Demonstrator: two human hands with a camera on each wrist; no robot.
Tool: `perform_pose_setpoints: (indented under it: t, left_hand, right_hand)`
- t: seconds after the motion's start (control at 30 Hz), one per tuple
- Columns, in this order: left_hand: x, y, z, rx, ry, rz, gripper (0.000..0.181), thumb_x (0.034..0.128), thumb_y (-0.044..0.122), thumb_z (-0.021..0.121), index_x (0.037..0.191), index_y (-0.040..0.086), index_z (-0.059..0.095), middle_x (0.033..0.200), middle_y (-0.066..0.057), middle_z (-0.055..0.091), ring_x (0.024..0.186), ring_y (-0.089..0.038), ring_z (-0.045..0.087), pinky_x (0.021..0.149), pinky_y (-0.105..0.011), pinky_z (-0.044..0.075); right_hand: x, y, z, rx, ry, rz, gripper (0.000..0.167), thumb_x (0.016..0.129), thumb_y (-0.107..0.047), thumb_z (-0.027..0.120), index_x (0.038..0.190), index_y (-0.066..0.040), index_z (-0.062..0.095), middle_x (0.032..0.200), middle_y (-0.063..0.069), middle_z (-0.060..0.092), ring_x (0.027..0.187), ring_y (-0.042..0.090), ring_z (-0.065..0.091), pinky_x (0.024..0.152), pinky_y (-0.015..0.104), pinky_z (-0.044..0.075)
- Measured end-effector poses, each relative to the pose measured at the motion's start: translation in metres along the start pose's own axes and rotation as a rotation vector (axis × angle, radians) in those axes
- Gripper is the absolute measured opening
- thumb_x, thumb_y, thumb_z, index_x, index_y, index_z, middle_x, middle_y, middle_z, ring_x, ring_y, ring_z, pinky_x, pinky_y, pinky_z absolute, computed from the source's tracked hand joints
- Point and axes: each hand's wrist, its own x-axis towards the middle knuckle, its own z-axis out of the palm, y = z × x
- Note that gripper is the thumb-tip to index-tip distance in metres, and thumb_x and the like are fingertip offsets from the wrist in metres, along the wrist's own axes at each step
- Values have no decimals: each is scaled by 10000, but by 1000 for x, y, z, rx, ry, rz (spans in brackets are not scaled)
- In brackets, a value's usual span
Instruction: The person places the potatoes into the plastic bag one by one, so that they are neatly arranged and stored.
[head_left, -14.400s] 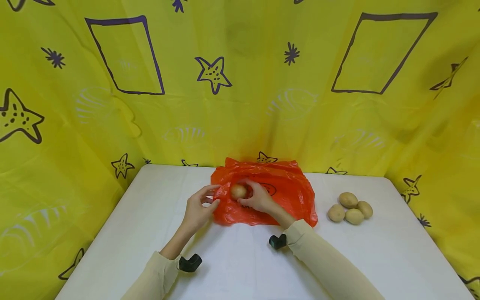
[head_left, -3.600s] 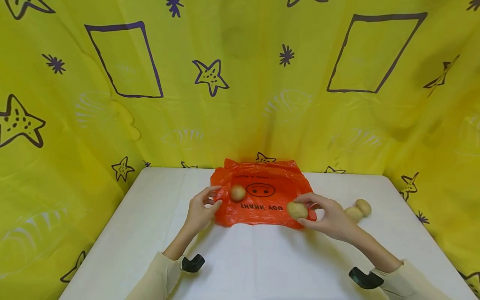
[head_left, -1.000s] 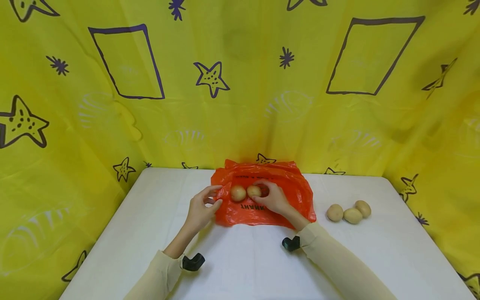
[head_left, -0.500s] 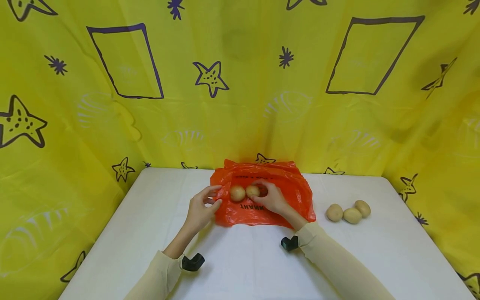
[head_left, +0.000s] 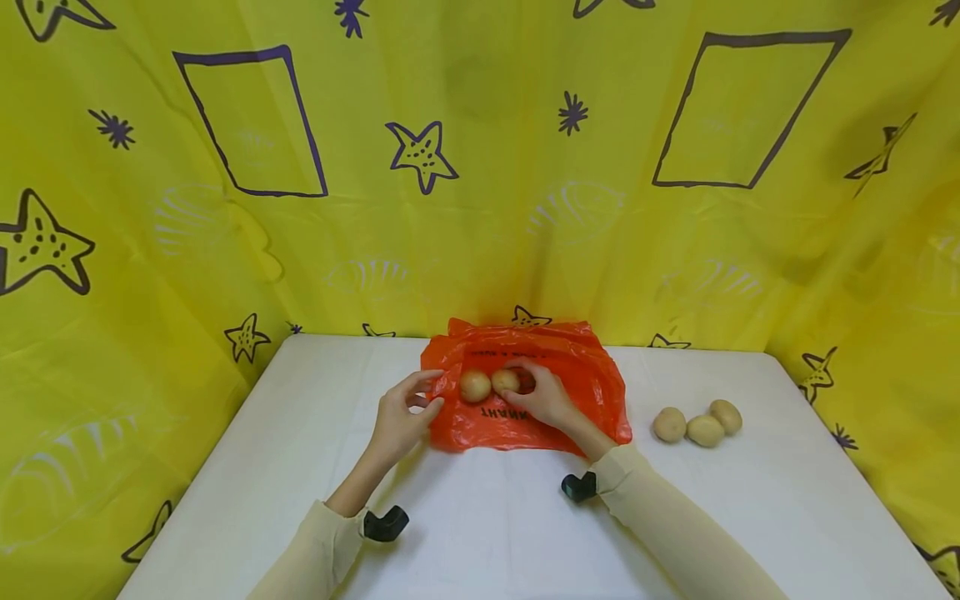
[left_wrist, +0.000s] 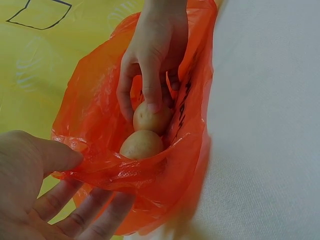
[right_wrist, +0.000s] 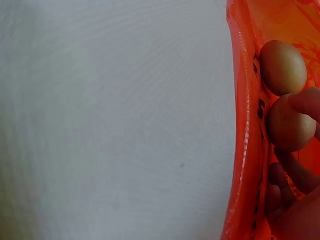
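A red plastic bag with black print lies at the back middle of the table. My left hand pinches its left edge between thumb and fingers; in the left wrist view the thumb is above the film and the fingers below. Inside the bag, my right hand holds a potato by thumb and fingers. A second potato lies just left of it, and the two touch in the right wrist view. Over on the right, three more potatoes sit in a group on the table.
The white table meets a yellow curtain with star drawings behind and on both sides. Dark wrist cameras are worn at the cuffs of the pale sleeves.
Over the earlier frames, my right hand carried a potato from the right-hand group into the bag beside the first one. In the last second both hands have stayed nearly still.
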Motion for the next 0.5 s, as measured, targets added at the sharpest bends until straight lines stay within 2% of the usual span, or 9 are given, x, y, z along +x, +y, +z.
perform_pose_setpoints:
  t: [0.33,0.5]
  left_hand:
    - [0,-1,0,4,3,4,416,884,-49,738,1268,108,705,1049,-125,712,818,-255,676,667,-223,563]
    - [1,-2,0,2,0,12,419,883,-49,741,1269,109,705,1047,-128,712,822,-264,678,679,-237,569]
  right_hand:
    - [1,0,-2,-3,-20,-13,490,912,-158,788,1364,-100,608,1267,101,651,1094,280,602,985,494,521]
    - [1,0,-4,-28,-29,-25,555,911,-147,789,1421,-114,571,1328,105,630,1168,300,584,1045,537,475]
